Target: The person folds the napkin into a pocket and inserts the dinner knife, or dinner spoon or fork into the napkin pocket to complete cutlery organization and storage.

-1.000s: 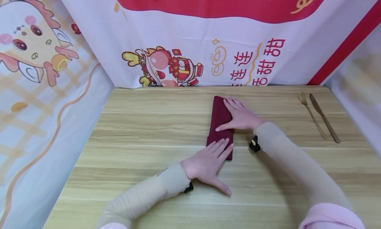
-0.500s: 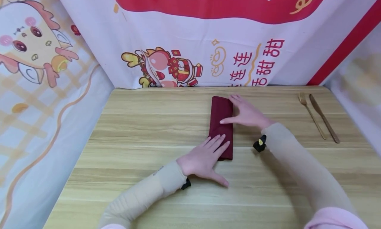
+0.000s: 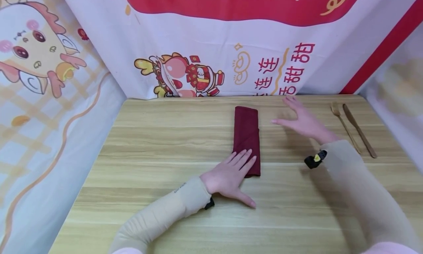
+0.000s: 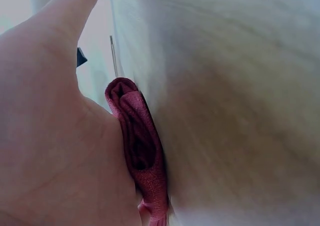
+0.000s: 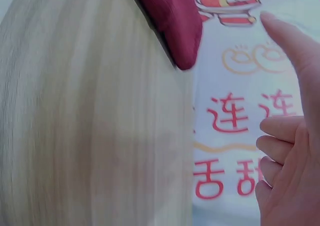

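Observation:
A dark red cloth (image 3: 246, 129), folded into a narrow strip, lies lengthwise on the wooden table. My left hand (image 3: 229, 177) rests flat on its near end, fingers straight and thumb spread wide. From the left wrist, the cloth (image 4: 142, 136) shows its rolled, layered end beside the palm. To the right of the cloth, my right hand (image 3: 302, 118) hovers above the table, apart from it, thumb spread from the fingers and nothing held. In the right wrist view the hand (image 5: 292, 151) is at the right edge, with the cloth (image 5: 175, 25) at the top.
A gold fork (image 3: 345, 127) and a gold knife (image 3: 360, 131) lie side by side at the table's right, beyond the right hand. A printed white and red curtain (image 3: 205, 37) hangs along the table's back edge. Another printed cloth (image 3: 49, 111) covers the left side.
The right hand has left the cloth's far end and moved right, lifting off it. The left hand has shifted only slightly and still rests on the near end.

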The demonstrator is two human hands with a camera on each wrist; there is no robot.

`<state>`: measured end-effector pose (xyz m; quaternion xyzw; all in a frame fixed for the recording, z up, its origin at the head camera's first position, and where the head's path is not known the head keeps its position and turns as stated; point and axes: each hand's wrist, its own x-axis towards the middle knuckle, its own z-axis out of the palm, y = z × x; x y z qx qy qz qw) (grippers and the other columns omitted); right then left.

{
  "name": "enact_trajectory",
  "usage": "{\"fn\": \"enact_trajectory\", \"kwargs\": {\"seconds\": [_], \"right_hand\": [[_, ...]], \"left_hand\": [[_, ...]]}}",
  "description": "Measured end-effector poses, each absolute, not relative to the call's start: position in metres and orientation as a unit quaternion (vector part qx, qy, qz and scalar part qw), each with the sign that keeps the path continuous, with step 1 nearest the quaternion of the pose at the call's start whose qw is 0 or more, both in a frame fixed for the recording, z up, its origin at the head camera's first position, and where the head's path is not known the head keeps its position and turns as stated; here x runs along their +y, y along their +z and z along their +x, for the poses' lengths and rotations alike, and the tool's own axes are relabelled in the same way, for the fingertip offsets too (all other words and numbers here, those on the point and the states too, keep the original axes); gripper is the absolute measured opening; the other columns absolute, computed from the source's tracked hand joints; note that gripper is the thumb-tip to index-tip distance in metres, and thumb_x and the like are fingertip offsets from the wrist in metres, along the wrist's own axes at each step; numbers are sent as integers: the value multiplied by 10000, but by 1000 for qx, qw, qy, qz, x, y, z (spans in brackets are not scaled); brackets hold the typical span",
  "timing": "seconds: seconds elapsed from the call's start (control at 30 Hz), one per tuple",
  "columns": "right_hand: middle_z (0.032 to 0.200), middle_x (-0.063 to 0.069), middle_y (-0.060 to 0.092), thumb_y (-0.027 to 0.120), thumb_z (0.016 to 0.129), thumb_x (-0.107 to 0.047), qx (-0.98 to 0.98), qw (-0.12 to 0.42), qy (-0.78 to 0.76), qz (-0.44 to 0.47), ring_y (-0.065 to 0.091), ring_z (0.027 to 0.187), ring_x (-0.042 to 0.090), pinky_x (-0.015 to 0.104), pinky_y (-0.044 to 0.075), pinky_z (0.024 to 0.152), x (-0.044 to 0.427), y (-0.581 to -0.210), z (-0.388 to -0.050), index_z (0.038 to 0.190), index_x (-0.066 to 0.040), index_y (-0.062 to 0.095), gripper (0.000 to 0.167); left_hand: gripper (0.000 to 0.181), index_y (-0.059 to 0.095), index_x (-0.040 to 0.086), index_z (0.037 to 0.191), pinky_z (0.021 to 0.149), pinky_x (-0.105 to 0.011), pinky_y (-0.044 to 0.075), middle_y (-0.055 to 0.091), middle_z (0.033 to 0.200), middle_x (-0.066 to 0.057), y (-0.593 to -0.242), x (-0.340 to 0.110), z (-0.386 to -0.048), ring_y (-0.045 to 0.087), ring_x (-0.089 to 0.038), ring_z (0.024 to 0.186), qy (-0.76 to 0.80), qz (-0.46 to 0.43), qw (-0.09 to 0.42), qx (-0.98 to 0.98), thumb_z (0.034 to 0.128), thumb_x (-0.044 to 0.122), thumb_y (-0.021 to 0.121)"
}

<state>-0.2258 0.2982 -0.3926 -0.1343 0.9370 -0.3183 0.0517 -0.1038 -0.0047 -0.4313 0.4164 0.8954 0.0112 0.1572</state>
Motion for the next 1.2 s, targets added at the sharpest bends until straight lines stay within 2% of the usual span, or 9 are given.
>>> {"fn": "enact_trajectory", "kwargs": {"seconds": [0.17,0.4,0.63,0.7,0.87,0.9,0.93,1.07,1.2], "right_hand": [[1693,98,41,748,881,-560,936,47,-331,-109,35,1526,382,712,125,1126,319,-384,-220,1636,-146,190,1025],[1623,212,275,754,877,-559,944,28,-321,-73,242,1472,437,642,231,1135,347,-369,-214,1610,-76,273,1001],[1599,249,298,719,905,-557,943,6,-331,-31,314,1416,459,701,264,1077,383,-370,-216,1613,-118,284,940],[1441,297,466,719,911,-542,941,-7,-337,-20,463,1212,462,612,381,1012,392,-371,-216,1607,-118,305,915],[1501,296,399,674,933,-561,935,3,-354,9,414,1294,483,621,364,1045,414,-370,-214,1618,-94,235,938],[1605,257,277,658,938,-571,933,12,-359,16,303,1405,485,670,298,1078,418,-370,-214,1621,-86,209,951],[1642,239,182,640,941,-588,933,21,-358,22,215,1452,495,721,247,1070,422,-369,-214,1624,-80,185,965],[1617,285,211,603,936,-636,943,33,-329,36,264,1392,561,754,291,1006,438,-369,-213,1618,-51,185,991],[1600,307,232,610,922,-655,942,45,-331,42,267,1389,562,759,313,983,451,-372,-211,1618,-44,169,1026]], "left_hand": [[1353,-22,103,1631,1218,-373,-20,-73,1688,-107,-430,-4,-103,-76,-228,1535,6,415,157,896,719,933,536],[1374,-37,108,1628,1215,-373,-40,-83,1686,-106,-434,-5,-103,-81,-226,1534,7,414,157,897,702,941,543],[1392,-40,114,1628,1213,-370,-49,-82,1686,-103,-442,-5,-105,-85,-221,1534,7,417,141,898,680,963,524],[1392,-37,115,1628,1213,-368,-48,-79,1687,-101,-443,-5,-105,-84,-220,1534,5,417,139,898,678,965,522],[1393,-21,108,1631,1216,-368,-35,-58,1689,-110,-442,-4,-104,-68,-225,1536,0,418,132,899,678,962,529],[1391,-17,106,1631,1216,-368,-30,-53,1689,-112,-442,-4,-104,-64,-226,1537,-2,417,131,899,680,960,531],[1387,-15,103,1631,1217,-370,-24,-51,1690,-114,-441,-4,-103,-61,-227,1537,-4,417,131,899,685,956,533],[1367,1,94,1634,1222,-373,6,-35,1692,-117,-434,-4,-101,-39,-227,1539,-14,415,135,899,706,936,546],[1348,34,76,1633,1225,-383,42,0,1690,-133,-426,-3,-99,-2,-247,1541,-16,417,138,898,722,906,581]]}}
